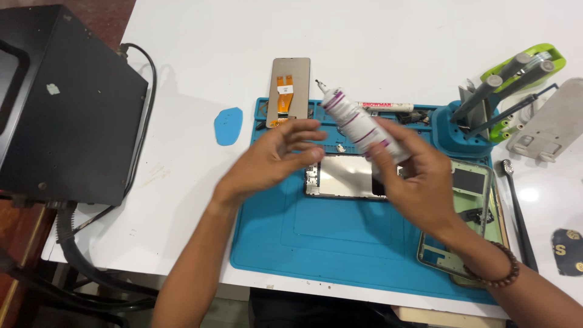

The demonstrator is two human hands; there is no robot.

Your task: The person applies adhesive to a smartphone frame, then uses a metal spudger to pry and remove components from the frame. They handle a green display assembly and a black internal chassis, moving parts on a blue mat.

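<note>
My right hand (418, 176) grips a white glue tube (358, 121) with purple bands, its thin needle tip pointing up and left. My left hand (276, 159) hovers just left of the tube, fingers spread and blurred, holding nothing. Beneath both hands a phone frame (340, 177) with a shiny inner plate lies on the blue work mat (303, 237). A phone screen panel (289, 91) with an orange flex cable lies face down at the mat's far left corner. A second phone housing (467, 200) rests at the mat's right side, partly under my right wrist.
A black box machine (67, 109) with cables stands at the left. A blue pick (228, 126) lies on the white table. A white marker (385, 106), a blue tool holder (464, 124), a green stand (528, 73), a grey plate (549, 124) and a black brush (519, 212) sit at the right.
</note>
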